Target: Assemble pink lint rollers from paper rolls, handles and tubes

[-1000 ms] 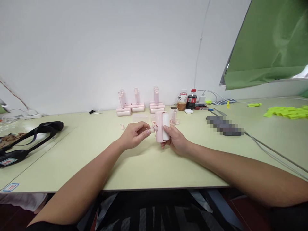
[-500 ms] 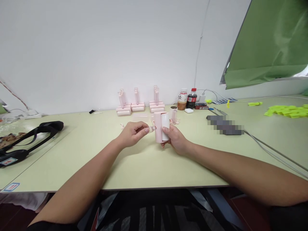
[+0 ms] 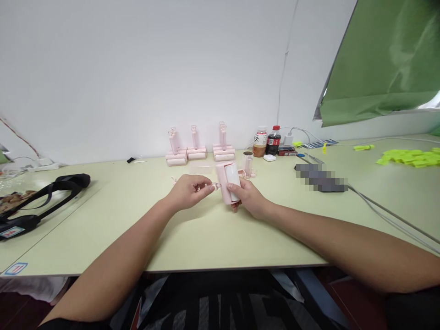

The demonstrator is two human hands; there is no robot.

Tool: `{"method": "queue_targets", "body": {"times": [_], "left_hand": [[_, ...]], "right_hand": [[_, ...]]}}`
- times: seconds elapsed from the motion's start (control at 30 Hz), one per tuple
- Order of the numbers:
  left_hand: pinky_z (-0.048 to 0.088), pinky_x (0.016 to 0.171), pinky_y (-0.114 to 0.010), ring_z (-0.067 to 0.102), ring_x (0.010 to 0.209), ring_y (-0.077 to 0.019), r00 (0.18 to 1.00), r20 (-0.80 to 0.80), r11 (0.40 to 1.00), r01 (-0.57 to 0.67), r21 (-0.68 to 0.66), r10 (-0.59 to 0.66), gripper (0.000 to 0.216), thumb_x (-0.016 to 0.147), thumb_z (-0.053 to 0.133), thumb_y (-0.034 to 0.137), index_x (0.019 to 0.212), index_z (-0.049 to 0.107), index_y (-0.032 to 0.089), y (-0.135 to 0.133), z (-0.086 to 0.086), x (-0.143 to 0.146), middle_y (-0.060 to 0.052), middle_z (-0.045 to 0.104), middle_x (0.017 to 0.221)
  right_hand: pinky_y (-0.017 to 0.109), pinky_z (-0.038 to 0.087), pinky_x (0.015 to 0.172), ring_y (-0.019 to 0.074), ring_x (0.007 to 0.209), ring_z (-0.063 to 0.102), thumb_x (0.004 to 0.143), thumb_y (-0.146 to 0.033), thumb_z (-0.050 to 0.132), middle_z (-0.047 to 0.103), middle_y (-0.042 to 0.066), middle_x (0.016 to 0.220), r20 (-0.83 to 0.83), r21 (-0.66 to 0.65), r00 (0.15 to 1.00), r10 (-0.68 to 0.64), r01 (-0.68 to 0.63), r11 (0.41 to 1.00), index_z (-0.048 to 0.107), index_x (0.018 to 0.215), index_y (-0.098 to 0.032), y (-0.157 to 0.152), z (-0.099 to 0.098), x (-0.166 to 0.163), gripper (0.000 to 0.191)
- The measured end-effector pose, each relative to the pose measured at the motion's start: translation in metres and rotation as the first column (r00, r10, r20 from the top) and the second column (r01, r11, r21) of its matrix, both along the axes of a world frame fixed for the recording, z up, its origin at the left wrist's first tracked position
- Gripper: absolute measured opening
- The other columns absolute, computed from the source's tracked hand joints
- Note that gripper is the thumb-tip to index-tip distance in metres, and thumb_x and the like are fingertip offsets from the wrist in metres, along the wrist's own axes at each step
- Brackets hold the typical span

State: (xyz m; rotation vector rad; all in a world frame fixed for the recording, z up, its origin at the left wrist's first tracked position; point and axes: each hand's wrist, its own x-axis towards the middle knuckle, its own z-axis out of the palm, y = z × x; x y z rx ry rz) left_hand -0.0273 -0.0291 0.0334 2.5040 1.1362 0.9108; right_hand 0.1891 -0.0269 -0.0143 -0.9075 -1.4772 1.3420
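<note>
My right hand (image 3: 252, 198) is wrapped round a lint roller with a pink cover (image 3: 224, 185) and a white roll (image 3: 233, 176); its thumb presses on the roll. The lint roller is tilted slightly, top to the left. My left hand (image 3: 188, 191) pinches a clear, pinkish handle (image 3: 216, 185) at the left side of the cover. Much of that handle is hidden by the fingers, and I cannot tell whether it is joined to the cover. Just behind stands a clear pink handle piece (image 3: 248, 164). A small pink piece (image 3: 173, 179) lies beyond my left hand.
Several pink lint rollers (image 3: 176, 158) with upright handles stand along the wall. Two drink bottles (image 3: 273, 141) and a white case (image 3: 270, 158) are at the back right. Yellow-green pieces (image 3: 409, 158) lie far right, a black strap (image 3: 44, 197) at left.
The lint roller has shifted a little left and tipped, its top leaning left. My right hand moved with it; my left hand has hardly moved and keeps its pinch.
</note>
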Motion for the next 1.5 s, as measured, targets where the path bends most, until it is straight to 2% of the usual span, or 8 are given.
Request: {"method": "queue_targets", "body": {"times": [0.23, 0.4, 1.03, 1.27, 1.5], "left_hand": [[0.034, 0.052, -0.022, 0.047, 0.054, -0.0095, 0.999, -0.034, 0.998, -0.012, -0.060, 0.010, 0.036, 0.089, 0.051, 0.048, 0.083, 0.070, 0.018, 0.001, -0.005, 0.002, 0.002, 0.059, 0.061], [0.035, 0.053, -0.023, 0.048, 0.055, -0.0101, 0.999, -0.048, 0.998, -0.023, -0.057, 0.021, 0.037, 0.090, 0.050, 0.048, 0.081, 0.070, 0.018, 0.003, -0.007, 0.003, 0.001, 0.062, 0.064], [0.034, 0.051, -0.023, 0.046, 0.055, -0.0098, 0.999, -0.022, 0.996, -0.045, -0.080, 0.043, 0.036, 0.088, 0.051, 0.047, 0.077, 0.067, 0.017, 0.002, -0.010, 0.007, 0.001, 0.058, 0.061], [0.033, 0.050, -0.023, 0.044, 0.053, -0.0100, 0.999, 0.008, 0.993, -0.052, -0.105, 0.053, 0.037, 0.087, 0.051, 0.051, 0.078, 0.066, 0.017, 0.004, -0.013, 0.008, 0.002, 0.054, 0.059], [0.031, 0.051, -0.023, 0.041, 0.053, -0.0095, 0.999, 0.030, 0.990, -0.040, -0.139, 0.045, 0.037, 0.087, 0.051, 0.050, 0.078, 0.064, 0.016, 0.004, -0.014, 0.012, 0.003, 0.050, 0.058]], "right_hand": [[0.023, 0.048, 0.038, 0.0106, 0.041, 0.052, 0.085, -0.044, 0.059, 0.056, -0.005, 0.057, 0.090, -0.093, 0.996, 0.011, -0.003, 0.996, 0.046, 0.091, -0.020, 0.000, 0.003, -0.001, 0.029], [0.022, 0.048, 0.039, 0.0104, 0.043, 0.053, 0.088, -0.042, 0.058, 0.056, -0.004, 0.057, 0.124, -0.089, 0.992, 0.001, 0.011, 0.996, 0.046, 0.092, -0.020, -0.001, 0.002, -0.001, 0.026], [0.023, 0.048, 0.040, 0.0110, 0.045, 0.053, 0.084, -0.050, 0.062, 0.056, -0.004, 0.059, 0.150, -0.044, 0.989, -0.021, 0.028, 0.999, 0.046, 0.092, -0.019, -0.002, -0.001, -0.001, 0.035], [0.023, 0.048, 0.040, 0.0112, 0.044, 0.054, 0.087, -0.045, 0.060, 0.056, -0.003, 0.059, 0.168, -0.046, 0.985, -0.031, 0.040, 0.998, 0.047, 0.088, -0.020, -0.004, 0.003, 0.001, 0.028], [0.022, 0.049, 0.039, 0.0110, 0.042, 0.054, 0.089, -0.039, 0.059, 0.057, -0.003, 0.057, 0.153, -0.102, 0.987, -0.046, 0.062, 0.993, 0.047, 0.093, -0.019, -0.004, 0.007, 0.002, 0.023]]}}
